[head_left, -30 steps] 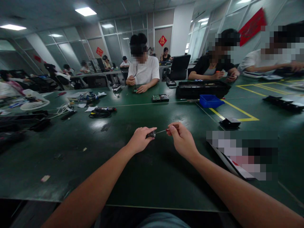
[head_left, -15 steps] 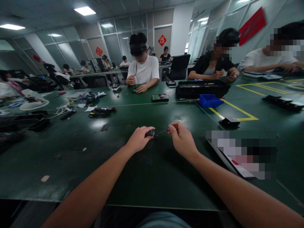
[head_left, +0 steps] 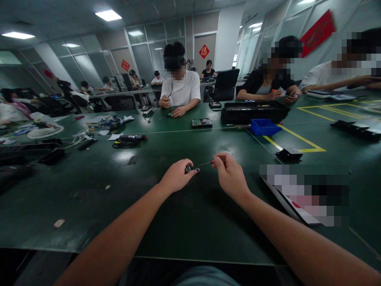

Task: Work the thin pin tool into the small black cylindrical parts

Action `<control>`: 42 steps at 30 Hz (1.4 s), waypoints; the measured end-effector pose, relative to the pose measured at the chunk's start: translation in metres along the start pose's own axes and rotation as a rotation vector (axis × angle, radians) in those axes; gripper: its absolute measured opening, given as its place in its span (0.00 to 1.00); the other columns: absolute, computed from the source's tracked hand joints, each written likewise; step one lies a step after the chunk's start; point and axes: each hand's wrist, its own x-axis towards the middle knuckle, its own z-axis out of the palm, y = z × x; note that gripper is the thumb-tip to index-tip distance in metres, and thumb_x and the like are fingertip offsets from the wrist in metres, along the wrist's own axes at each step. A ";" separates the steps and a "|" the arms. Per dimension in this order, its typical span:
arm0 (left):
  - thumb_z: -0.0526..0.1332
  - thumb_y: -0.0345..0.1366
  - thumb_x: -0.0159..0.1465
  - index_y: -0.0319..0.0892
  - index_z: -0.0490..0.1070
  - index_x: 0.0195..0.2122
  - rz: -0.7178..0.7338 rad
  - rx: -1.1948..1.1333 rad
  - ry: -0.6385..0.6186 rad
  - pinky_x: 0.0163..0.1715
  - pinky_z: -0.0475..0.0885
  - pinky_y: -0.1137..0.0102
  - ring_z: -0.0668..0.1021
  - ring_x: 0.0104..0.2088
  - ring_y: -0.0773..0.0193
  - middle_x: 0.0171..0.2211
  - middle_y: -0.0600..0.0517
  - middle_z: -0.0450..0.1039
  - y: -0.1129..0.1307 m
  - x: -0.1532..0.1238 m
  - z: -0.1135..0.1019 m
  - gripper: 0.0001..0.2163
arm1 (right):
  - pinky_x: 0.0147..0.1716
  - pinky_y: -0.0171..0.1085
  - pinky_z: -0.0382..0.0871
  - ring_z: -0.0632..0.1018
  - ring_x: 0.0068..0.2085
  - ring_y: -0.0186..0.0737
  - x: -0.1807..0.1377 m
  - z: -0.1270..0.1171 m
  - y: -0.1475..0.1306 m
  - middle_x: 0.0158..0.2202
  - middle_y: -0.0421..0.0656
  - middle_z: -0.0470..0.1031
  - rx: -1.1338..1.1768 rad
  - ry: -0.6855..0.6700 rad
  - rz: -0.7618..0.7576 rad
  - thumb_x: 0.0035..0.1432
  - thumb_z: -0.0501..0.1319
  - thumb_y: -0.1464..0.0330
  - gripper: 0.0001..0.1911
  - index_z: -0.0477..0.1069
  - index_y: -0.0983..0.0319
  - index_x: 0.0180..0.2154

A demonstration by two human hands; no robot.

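Observation:
My left hand (head_left: 175, 177) is closed around a short black cylinder (head_left: 187, 169), whose shiny round rim faces right. At the tip of my left thumb is a small dark round piece (head_left: 198, 170); whether it is joined to the cylinder I cannot tell. My right hand (head_left: 231, 174) pinches a thin screwdriver (head_left: 205, 163) with a reddish handle, mostly covered by the fingers. Its shaft points left, and the tip is close to the small dark piece, just above it. Both hands are over the green table (head_left: 190, 222).
A pixelated flat white-edged item (head_left: 297, 210) lies right of my right forearm. Ahead are a black bracket (head_left: 288, 155), a blue bin (head_left: 264, 127), a long black tray (head_left: 254, 113), a circuit-board device (head_left: 201, 123) and a coiled black cable (head_left: 128, 141). Several people sit across the table.
My left thumb has moved right, away from the cylinder, to the small dark piece. The cylinder has turned within my left fingers. My right hand and the screwdriver are almost unmoved.

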 end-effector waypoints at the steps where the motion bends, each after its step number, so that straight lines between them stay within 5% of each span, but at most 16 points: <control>1: 0.63 0.43 0.65 0.43 0.73 0.46 0.009 0.029 -0.016 0.44 0.72 0.62 0.77 0.43 0.57 0.44 0.48 0.75 0.000 0.000 0.001 0.12 | 0.39 0.42 0.68 0.79 0.38 0.45 0.000 0.000 0.000 0.34 0.44 0.78 0.001 0.004 0.000 0.68 0.52 0.60 0.12 0.69 0.59 0.41; 6: 0.60 0.38 0.67 0.48 0.73 0.51 0.049 0.211 -0.073 0.43 0.72 0.65 0.76 0.45 0.58 0.46 0.50 0.74 0.003 -0.002 0.006 0.12 | 0.40 0.43 0.69 0.80 0.38 0.45 0.001 -0.003 -0.003 0.35 0.44 0.78 0.028 0.053 -0.003 0.68 0.52 0.59 0.12 0.70 0.59 0.41; 10: 0.56 0.45 0.69 0.48 0.70 0.58 0.079 0.357 -0.093 0.40 0.72 0.65 0.76 0.44 0.56 0.44 0.48 0.73 0.009 0.000 0.011 0.18 | 0.40 0.44 0.69 0.80 0.38 0.45 0.001 -0.004 -0.005 0.35 0.45 0.79 0.043 0.066 -0.007 0.68 0.52 0.59 0.13 0.70 0.59 0.42; 20: 0.60 0.45 0.67 0.43 0.73 0.40 0.041 0.297 -0.087 0.34 0.70 0.66 0.77 0.36 0.57 0.38 0.48 0.74 0.003 0.007 0.008 0.11 | 0.41 0.44 0.70 0.79 0.39 0.46 0.001 -0.003 -0.004 0.36 0.45 0.79 0.041 0.032 -0.010 0.68 0.52 0.58 0.14 0.70 0.59 0.42; 30: 0.60 0.42 0.65 0.45 0.78 0.45 -0.039 -0.165 0.186 0.43 0.70 0.65 0.78 0.39 0.59 0.40 0.49 0.79 -0.017 0.012 -0.033 0.12 | 0.41 0.44 0.69 0.79 0.39 0.45 0.002 -0.003 0.000 0.36 0.45 0.78 0.049 0.002 0.013 0.68 0.52 0.58 0.13 0.70 0.59 0.42; 37: 0.70 0.45 0.53 0.39 0.78 0.43 -0.256 -0.511 0.335 0.26 0.63 0.72 0.70 0.25 0.67 0.28 0.51 0.73 -0.041 0.010 -0.072 0.19 | 0.40 0.43 0.69 0.80 0.40 0.46 0.002 -0.004 -0.002 0.35 0.45 0.79 0.047 -0.014 0.011 0.68 0.52 0.58 0.13 0.69 0.58 0.42; 42: 0.68 0.47 0.55 0.37 0.76 0.41 -0.366 -0.606 0.415 0.21 0.57 0.74 0.67 0.23 0.69 0.24 0.53 0.66 -0.076 -0.014 -0.102 0.20 | 0.39 0.43 0.69 0.80 0.39 0.45 0.001 -0.003 0.000 0.35 0.44 0.78 0.053 -0.022 0.006 0.68 0.52 0.58 0.12 0.69 0.58 0.42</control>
